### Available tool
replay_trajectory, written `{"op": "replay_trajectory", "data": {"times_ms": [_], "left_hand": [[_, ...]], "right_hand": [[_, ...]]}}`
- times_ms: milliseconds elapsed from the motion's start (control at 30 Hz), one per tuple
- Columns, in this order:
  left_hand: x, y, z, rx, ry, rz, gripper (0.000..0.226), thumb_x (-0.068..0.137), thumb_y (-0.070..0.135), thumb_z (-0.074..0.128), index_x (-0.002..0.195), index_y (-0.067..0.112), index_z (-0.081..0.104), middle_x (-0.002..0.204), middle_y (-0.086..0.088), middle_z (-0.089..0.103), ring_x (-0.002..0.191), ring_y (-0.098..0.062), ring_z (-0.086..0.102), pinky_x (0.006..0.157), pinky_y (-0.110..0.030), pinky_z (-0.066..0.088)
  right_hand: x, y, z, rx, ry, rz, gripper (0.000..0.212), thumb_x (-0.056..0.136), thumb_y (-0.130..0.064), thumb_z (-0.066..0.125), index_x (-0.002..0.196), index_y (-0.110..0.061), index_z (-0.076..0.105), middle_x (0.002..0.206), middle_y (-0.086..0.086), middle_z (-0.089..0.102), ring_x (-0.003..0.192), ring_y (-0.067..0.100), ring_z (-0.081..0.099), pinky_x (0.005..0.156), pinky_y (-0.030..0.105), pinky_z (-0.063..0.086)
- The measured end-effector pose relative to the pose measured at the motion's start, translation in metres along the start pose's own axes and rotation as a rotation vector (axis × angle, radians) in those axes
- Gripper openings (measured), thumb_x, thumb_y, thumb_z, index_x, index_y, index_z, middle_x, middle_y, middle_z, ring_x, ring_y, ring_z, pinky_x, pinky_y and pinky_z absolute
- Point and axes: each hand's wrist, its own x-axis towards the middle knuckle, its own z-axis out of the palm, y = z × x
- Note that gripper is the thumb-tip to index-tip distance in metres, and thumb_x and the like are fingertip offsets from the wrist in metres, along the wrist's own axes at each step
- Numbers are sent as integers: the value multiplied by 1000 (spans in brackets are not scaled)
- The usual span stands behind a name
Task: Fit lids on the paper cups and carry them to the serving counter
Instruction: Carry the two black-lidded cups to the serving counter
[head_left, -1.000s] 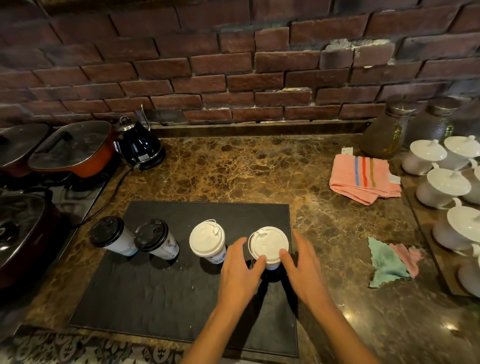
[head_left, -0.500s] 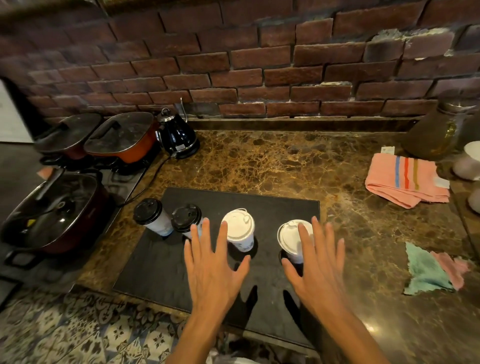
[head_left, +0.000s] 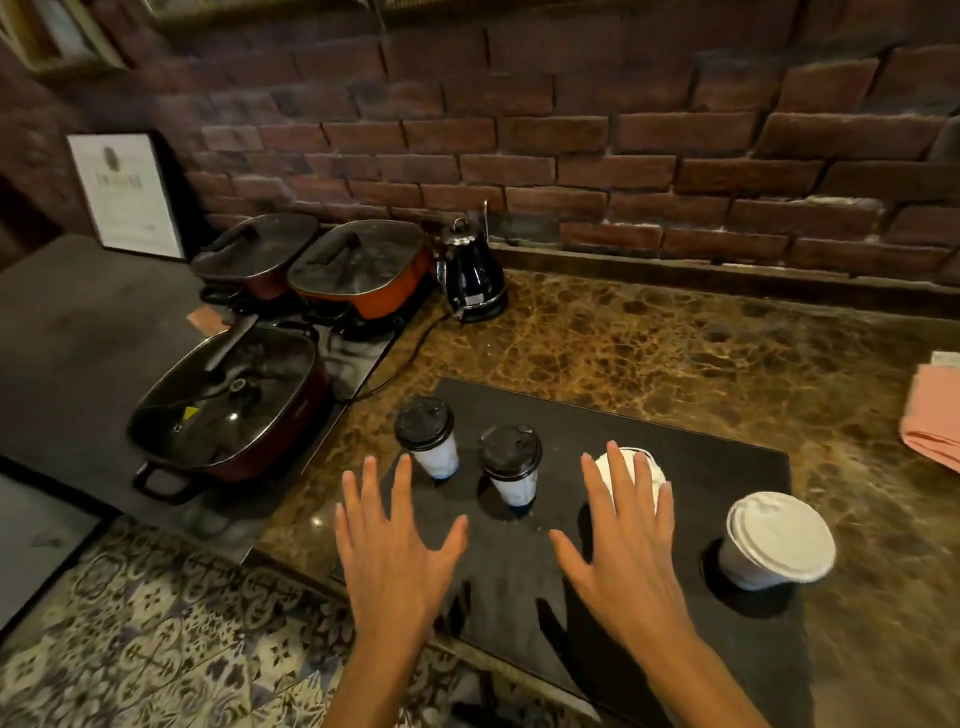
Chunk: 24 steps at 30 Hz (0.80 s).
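Several lidded paper cups stand in a row on a black mat (head_left: 717, 467). Two at the left carry black lids: the left black-lid cup (head_left: 428, 436) and the second black-lid cup (head_left: 511, 462). A white-lid cup (head_left: 647, 467) is mostly hidden behind my right hand (head_left: 623, 540). Another white-lid cup (head_left: 776, 540) stands alone at the right. My left hand (head_left: 397, 540) hovers with spread fingers just in front of the left black-lid cup. Both hands are flat, fingers straight, and hold nothing.
The mat lies on a brown marble counter (head_left: 675, 343) against a brick wall. A black kettle (head_left: 472, 280) and its cord sit at the back left. Three lidded pots (head_left: 228, 400) stand on the hob to the left. A pink towel (head_left: 932, 421) lies at the right edge.
Both hands let go of the right white-lid cup, opened and shifted left along the row. The view has swung left, so the towel and rags slid out at the right.
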Motion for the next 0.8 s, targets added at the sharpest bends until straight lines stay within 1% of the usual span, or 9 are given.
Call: {"op": "replay_trajectory", "data": {"times_ms": [67,167,267,333,467,533,600,700,800], "left_hand": [[19,-25,7,-27,-6,26,96,72,55,82,151,14,45,159,-22,36,149,-43,25,114,-61,31],[48,-62,19,-97,-79,20,98,74,57,78,154,16,38,162,-20,32,151,-40,22,117,-58,29],[73,-90,32,-172,-164,10,102,77,62,73,158,19,29,165,-16,25,154,-36,16,121,-54,24],[86,-105,40,-217,-202,28,103,78,61,73,159,18,27,165,-16,26,154,-35,16,120,-54,24],[103,-122,60,-295,-283,57,105,78,61,73,159,15,24,165,-14,27,153,-34,18,120,-52,24],[108,-125,73,-364,-341,35,107,78,59,74,159,15,22,166,-13,26,154,-32,17,121,-51,23],[110,-124,84,-437,-414,-14,109,78,58,75,160,17,17,167,-10,23,154,-29,15,122,-51,23],[114,-122,99,-577,-514,-91,112,76,55,79,160,21,13,167,-8,22,153,-28,19,121,-51,26],[122,-117,109,-801,-607,-172,117,72,45,87,160,27,11,166,-4,23,151,-25,25,119,-42,28]], "right_hand": [[9,-24,16,-1,14,9,84,87,-47,68,155,-15,31,166,12,18,152,38,11,118,61,16],[15,-62,43,46,19,80,85,89,-45,68,157,-17,26,167,7,16,154,30,3,119,53,10],[14,-90,71,83,19,186,87,87,-42,73,156,-14,29,165,7,22,152,25,4,119,49,9],[10,-100,86,97,-10,286,87,88,-42,72,156,-14,27,166,7,21,153,28,6,120,47,8],[2,-106,109,132,-9,477,86,88,-36,73,156,-9,27,165,10,23,153,31,13,121,50,21],[1,-106,118,178,-19,553,88,89,-35,73,156,-8,24,165,11,22,154,29,14,122,50,24],[2,-103,126,256,-21,634,91,88,-34,73,157,-9,19,166,9,21,153,27,15,122,48,24],[14,-98,135,463,47,745,96,86,-30,77,158,-13,15,165,9,21,151,26,22,121,47,27],[34,-95,140,677,118,838,104,82,-29,82,159,-18,12,166,7,20,150,25,24,118,41,26]]}}
